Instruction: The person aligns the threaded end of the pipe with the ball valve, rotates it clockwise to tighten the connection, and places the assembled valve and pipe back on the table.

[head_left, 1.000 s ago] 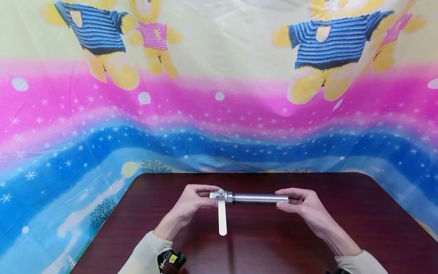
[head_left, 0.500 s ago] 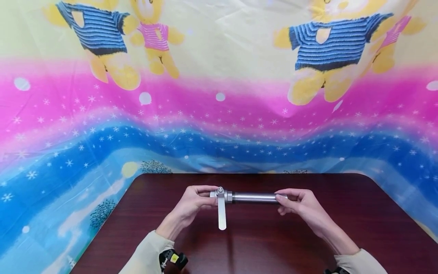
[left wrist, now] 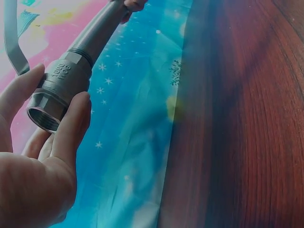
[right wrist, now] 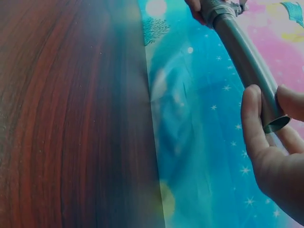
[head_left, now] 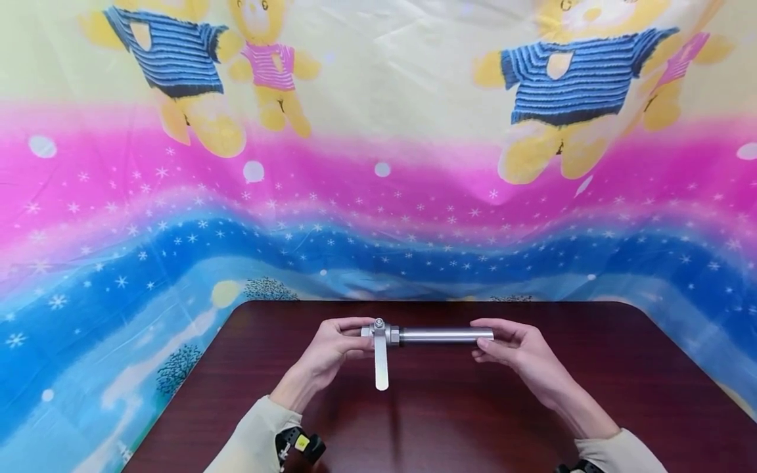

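Observation:
A silver ball valve (head_left: 380,335) with a long flat lever handle (head_left: 381,364) is joined to a straight metal pipe (head_left: 443,336), the two in one line and held above the table. My left hand (head_left: 328,348) grips the valve body at its outer end, where the left wrist view shows the threaded open mouth (left wrist: 43,118) between thumb and fingers. At the other end, my right hand (head_left: 520,345) pinches the pipe near its hollow tip (right wrist: 277,124). Raised lettering (left wrist: 61,71) shows on the valve body. The lever points toward me in the head view.
Below the hands spreads a dark red-brown wooden table (head_left: 449,420) with rounded far corners. Behind it hangs a colourful curtain (head_left: 378,217) printed with bears and snowflakes. A black wrist device (head_left: 301,443) sits at the left sleeve.
My right thumb and fingers have shifted around the pipe's end, moving up over it and then back down. The lever's tip has swung slightly upward in the head view; the left hand keeps its grip.

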Demonstrator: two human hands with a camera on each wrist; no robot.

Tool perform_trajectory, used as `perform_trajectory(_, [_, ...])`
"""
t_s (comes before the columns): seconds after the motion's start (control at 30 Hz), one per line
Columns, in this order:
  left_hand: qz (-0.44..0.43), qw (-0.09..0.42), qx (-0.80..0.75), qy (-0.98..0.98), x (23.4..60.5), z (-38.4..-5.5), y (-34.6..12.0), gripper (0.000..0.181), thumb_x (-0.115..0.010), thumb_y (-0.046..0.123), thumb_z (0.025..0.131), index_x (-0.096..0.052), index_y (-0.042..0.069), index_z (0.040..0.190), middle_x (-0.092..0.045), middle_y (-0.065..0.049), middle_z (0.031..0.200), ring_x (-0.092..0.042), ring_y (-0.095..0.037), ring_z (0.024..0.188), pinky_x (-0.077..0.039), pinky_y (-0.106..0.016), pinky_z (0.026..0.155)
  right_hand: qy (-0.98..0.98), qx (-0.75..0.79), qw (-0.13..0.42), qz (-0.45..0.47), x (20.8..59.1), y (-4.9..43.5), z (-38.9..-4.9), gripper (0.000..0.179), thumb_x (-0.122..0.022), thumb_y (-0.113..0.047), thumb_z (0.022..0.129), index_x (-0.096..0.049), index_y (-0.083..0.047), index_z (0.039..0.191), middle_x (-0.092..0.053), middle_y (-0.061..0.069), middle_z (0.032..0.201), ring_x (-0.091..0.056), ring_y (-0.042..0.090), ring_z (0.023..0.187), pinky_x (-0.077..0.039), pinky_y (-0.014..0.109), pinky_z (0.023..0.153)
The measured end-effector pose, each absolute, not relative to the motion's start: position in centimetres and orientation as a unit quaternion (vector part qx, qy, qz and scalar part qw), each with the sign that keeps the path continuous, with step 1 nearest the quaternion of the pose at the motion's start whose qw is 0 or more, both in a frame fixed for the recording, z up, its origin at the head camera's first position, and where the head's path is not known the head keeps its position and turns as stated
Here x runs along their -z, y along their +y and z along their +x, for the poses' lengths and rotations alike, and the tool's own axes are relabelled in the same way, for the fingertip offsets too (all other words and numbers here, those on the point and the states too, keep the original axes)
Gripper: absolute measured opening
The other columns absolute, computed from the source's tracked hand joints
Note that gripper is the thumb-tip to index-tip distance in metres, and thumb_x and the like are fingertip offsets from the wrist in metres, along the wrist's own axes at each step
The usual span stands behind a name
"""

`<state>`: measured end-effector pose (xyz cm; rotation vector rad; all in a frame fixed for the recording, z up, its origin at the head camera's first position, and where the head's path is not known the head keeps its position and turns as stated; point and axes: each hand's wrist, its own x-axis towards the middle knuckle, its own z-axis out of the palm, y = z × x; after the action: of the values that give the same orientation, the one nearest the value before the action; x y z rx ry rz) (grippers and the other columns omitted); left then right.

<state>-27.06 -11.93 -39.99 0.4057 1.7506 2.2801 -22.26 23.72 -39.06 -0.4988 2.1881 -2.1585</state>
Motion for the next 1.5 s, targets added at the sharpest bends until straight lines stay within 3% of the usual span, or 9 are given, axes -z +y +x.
perform_trajectory(0.2, [0.136, 0.116, -0.784, 0.594, 40.06, -26.88, -12.04, 0.046, -0.070, -0.015, 0.087, -0.063, -0.017, 0.132, -0.075, -0.020, 0.111, -0.075, -0.022, 0.092, -0.063, -0.044, 0.088, 0.727, 0.674, 0.004, -0.130, 39.50, 23.28, -22.34, 0.042, -0.071, -0.010, 0.101, -0.062, 0.012, 0.136, -0.069, 0.022, 0.106, -0.075, 0.030, 0.088, -0.063, 0.039, 0.086])
perform_trajectory(0.47, [0.139, 0.118, -0.787, 0.589, 39.99, -26.76, -11.80, 0.046, -0.070, -0.017, 0.085, -0.066, -0.014, 0.130, -0.076, -0.019, 0.109, -0.075, -0.022, 0.092, -0.063, -0.044, 0.088, 0.712, 0.684, -0.007, -0.159, 39.54, 23.37, -21.84, 0.044, -0.076, 0.000, 0.094, -0.064, 0.006, 0.136, -0.071, 0.017, 0.115, -0.077, 0.032, 0.088, -0.063, 0.041, 0.086])
perform_trajectory(0.73, [0.148, 0.119, -0.787, 0.588, 39.88, -26.44, -11.76, 0.043, -0.071, -0.015, 0.085, -0.068, -0.013, 0.128, -0.076, -0.018, 0.107, -0.075, -0.021, 0.091, -0.064, -0.043, 0.086, 0.723, 0.674, -0.008, -0.148, 39.80, 23.52, -22.03, 0.042, -0.072, -0.004, 0.099, -0.060, 0.017, 0.133, -0.076, 0.015, 0.106, -0.077, 0.027, 0.089, -0.063, 0.036, 0.087])
perform_trajectory(0.97, [0.140, 0.119, -0.787, 0.589, 39.98, -26.29, -11.60, 0.045, -0.071, -0.015, 0.085, -0.066, -0.014, 0.129, -0.076, -0.018, 0.107, -0.075, -0.021, 0.091, -0.063, -0.043, 0.086, 0.704, 0.693, -0.011, -0.156, 39.83, 23.54, -21.83, 0.042, -0.077, 0.001, 0.093, -0.064, 0.006, 0.132, -0.070, 0.019, 0.116, -0.077, 0.039, 0.089, -0.063, 0.044, 0.086])
perform_trajectory(1.23, [0.139, 0.125, -0.785, 0.591, 39.90, -26.34, -11.61, 0.053, -0.071, -0.015, 0.085, -0.061, -0.015, 0.137, -0.075, -0.019, 0.112, -0.075, -0.021, 0.094, -0.063, -0.044, 0.088, 0.704, 0.693, -0.007, -0.155, 39.75, 23.52, -21.68, 0.047, -0.076, 0.002, 0.094, -0.057, 0.020, 0.133, -0.070, 0.028, 0.112, -0.077, 0.035, 0.090, -0.063, 0.043, 0.086])
perform_trajectory(1.5, [0.140, 0.125, -0.781, 0.595, 39.92, -26.37, -11.72, 0.047, -0.071, -0.015, 0.085, -0.066, -0.013, 0.132, -0.076, -0.018, 0.109, -0.075, -0.022, 0.093, -0.063, -0.044, 0.087, 0.699, 0.696, 0.005, -0.166, 40.13, 23.77, -21.82, 0.042, -0.076, 0.002, 0.093, -0.064, 0.004, 0.133, -0.066, 0.020, 0.123, -0.076, 0.038, 0.094, -0.062, 0.047, 0.088])
